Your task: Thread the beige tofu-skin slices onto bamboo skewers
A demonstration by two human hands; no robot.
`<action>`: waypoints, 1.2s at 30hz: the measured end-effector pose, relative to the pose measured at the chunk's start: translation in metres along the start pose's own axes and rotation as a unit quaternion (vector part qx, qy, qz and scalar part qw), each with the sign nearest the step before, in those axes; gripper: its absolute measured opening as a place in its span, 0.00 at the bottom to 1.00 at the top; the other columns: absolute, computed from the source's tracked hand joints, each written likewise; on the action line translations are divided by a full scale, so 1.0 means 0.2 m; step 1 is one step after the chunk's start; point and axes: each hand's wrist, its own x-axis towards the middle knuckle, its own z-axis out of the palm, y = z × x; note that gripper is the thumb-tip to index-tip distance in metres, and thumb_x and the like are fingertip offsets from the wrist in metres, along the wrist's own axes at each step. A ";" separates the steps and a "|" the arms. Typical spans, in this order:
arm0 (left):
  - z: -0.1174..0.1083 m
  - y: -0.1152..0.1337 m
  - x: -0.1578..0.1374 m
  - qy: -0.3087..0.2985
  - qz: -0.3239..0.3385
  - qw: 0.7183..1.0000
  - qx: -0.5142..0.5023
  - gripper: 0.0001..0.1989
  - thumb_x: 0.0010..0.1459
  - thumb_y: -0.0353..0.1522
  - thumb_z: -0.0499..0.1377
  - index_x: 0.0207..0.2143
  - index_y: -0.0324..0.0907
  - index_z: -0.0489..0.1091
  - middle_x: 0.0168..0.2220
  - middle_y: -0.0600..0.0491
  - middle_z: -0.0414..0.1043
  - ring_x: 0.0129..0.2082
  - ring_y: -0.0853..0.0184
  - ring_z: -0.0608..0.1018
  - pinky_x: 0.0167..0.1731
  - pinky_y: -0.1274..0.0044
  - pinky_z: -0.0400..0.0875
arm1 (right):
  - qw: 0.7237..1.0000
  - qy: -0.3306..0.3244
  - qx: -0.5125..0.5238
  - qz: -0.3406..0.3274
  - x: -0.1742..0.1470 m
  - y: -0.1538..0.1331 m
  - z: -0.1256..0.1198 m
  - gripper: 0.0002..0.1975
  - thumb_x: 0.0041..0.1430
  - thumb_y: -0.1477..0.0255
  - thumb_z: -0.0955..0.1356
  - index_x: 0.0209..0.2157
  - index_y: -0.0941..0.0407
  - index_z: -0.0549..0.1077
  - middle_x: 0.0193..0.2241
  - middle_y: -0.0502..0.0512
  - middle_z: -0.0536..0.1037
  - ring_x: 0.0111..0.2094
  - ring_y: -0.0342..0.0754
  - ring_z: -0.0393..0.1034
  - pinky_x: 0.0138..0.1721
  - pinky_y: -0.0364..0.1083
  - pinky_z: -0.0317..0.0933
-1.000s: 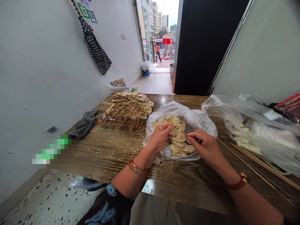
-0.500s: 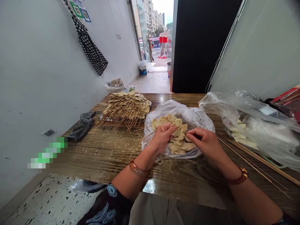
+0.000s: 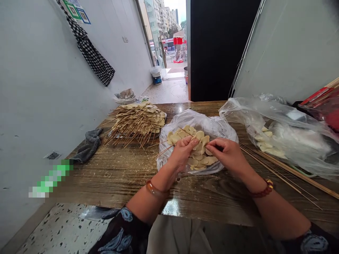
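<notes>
In the head view, my left hand (image 3: 182, 152) is closed, its thumb and fingers pinching a skewer of pale flat slices (image 3: 200, 135); most of the stick is hidden. My right hand (image 3: 226, 153) meets it from the right, thumb and forefinger pinched at the edge of a pale slice. Under both hands, more loose beige slices (image 3: 197, 163) lie in an open clear plastic bag (image 3: 227, 132). Thin wooden sticks (image 3: 164, 152) poke out leftward beside my left hand.
Left of the bag, loaded skewers (image 3: 140, 121) are heaped on a tray. A dark grey cloth (image 3: 88, 144) lies at the table's left edge. On the right are bare bamboo sticks (image 3: 280, 169), another plastic bag (image 3: 299, 137) with pale pieces, and a red package (image 3: 317, 95).
The whole view has shifted slightly, moving the scene left and up. My right fingertips have come closer to my left hand and now meet the slice's edge. My left hand keeps its grip.
</notes>
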 end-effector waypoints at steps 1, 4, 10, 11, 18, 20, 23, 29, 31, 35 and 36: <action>-0.01 0.01 0.00 0.008 0.009 1.000 0.006 0.19 0.47 0.40 0.67 0.39 0.38 0.74 0.31 0.51 0.75 0.28 0.71 0.75 0.31 0.78 0.70 | 1.000 0.008 0.000 0.002 0.00 0.01 -0.02 0.09 0.58 0.70 0.66 0.27 0.55 0.76 0.25 0.51 0.78 0.28 0.46 0.70 0.31 0.44 0.60; -0.07 0.06 0.01 0.047 0.056 0.994 0.086 0.21 0.51 0.40 0.64 0.45 0.39 0.72 0.39 0.48 0.77 0.34 0.68 0.77 0.38 0.76 0.70 | 0.998 0.056 -0.007 0.012 0.01 0.03 -0.07 0.10 0.58 0.68 0.66 0.29 0.56 0.77 0.28 0.53 0.79 0.30 0.47 0.71 0.32 0.45 0.61; -0.19 0.06 0.03 0.030 0.138 0.874 0.465 0.10 0.56 0.33 0.58 0.38 0.38 0.75 0.37 0.48 0.77 0.36 0.65 0.76 0.38 0.74 0.69 | 0.994 0.103 -0.003 0.029 0.02 0.08 -0.10 0.11 0.58 0.66 0.66 0.30 0.56 0.78 0.29 0.54 0.79 0.30 0.48 0.71 0.33 0.45 0.62; -0.20 0.05 0.03 0.013 0.149 0.847 0.510 0.10 0.56 0.31 0.58 0.39 0.39 0.75 0.38 0.48 0.77 0.38 0.65 0.76 0.40 0.73 0.69 | 0.994 0.102 -0.006 0.027 0.02 0.08 -0.10 0.11 0.58 0.66 0.66 0.30 0.56 0.78 0.29 0.54 0.79 0.31 0.48 0.71 0.33 0.46 0.62; -0.19 0.02 0.03 -0.066 0.198 0.726 0.656 0.17 0.53 0.26 0.58 0.47 0.42 0.74 0.43 0.47 0.74 0.46 0.61 0.73 0.49 0.69 0.66 | 0.996 0.089 -0.015 0.021 0.02 0.09 -0.08 0.11 0.58 0.66 0.66 0.30 0.56 0.78 0.29 0.53 0.79 0.31 0.48 0.71 0.33 0.46 0.62; -0.18 0.02 0.04 -0.046 0.198 0.716 0.668 0.15 0.51 0.27 0.59 0.42 0.41 0.75 0.37 0.48 0.73 0.41 0.61 0.73 0.46 0.69 0.66 | 0.996 0.085 -0.019 0.020 0.02 0.09 -0.08 0.11 0.58 0.66 0.66 0.30 0.56 0.78 0.29 0.54 0.79 0.31 0.48 0.71 0.33 0.46 0.62; -0.18 0.03 0.04 -0.018 0.185 0.739 0.647 0.04 0.49 0.26 0.59 0.29 0.39 0.75 0.29 0.50 0.70 0.35 0.63 0.71 0.41 0.70 0.66 | 0.996 0.082 -0.019 0.017 0.02 0.10 -0.08 0.11 0.58 0.66 0.66 0.30 0.56 0.78 0.29 0.54 0.79 0.30 0.48 0.71 0.33 0.46 0.62; -0.19 0.09 0.03 0.033 0.104 0.941 0.319 0.07 0.50 0.34 0.61 0.28 0.38 0.70 0.27 0.53 0.72 0.27 0.71 0.72 0.30 0.78 0.65 | 0.996 0.079 -0.004 0.028 0.02 0.09 -0.09 0.11 0.58 0.66 0.66 0.30 0.56 0.78 0.28 0.53 0.79 0.30 0.47 0.70 0.31 0.45 0.60; -0.19 0.11 0.02 0.062 0.069 0.977 0.194 0.12 0.49 0.37 0.63 0.31 0.38 0.68 0.27 0.53 0.73 0.25 0.71 0.74 0.27 0.79 0.66 | 0.997 0.071 0.002 0.028 0.02 0.08 -0.09 0.11 0.58 0.66 0.66 0.30 0.56 0.78 0.28 0.53 0.79 0.29 0.47 0.70 0.30 0.45 0.60; -0.19 0.14 0.01 0.122 0.058 0.987 0.086 0.19 0.44 0.37 0.67 0.36 0.38 0.68 0.28 0.51 0.76 0.24 0.70 0.76 0.23 0.81 0.66 | 1.000 0.028 0.006 0.012 0.02 0.07 -0.10 0.10 0.58 0.67 0.66 0.31 0.56 0.78 0.27 0.52 0.78 0.29 0.47 0.70 0.31 0.45 0.60; -0.20 0.15 0.01 0.137 0.065 0.985 0.082 0.20 0.43 0.36 0.68 0.37 0.37 0.69 0.28 0.51 0.77 0.25 0.70 0.77 0.22 0.82 0.65 | 1.000 0.015 0.005 0.008 0.01 0.06 -0.10 0.10 0.59 0.67 0.66 0.31 0.56 0.78 0.27 0.52 0.78 0.29 0.47 0.69 0.31 0.44 0.60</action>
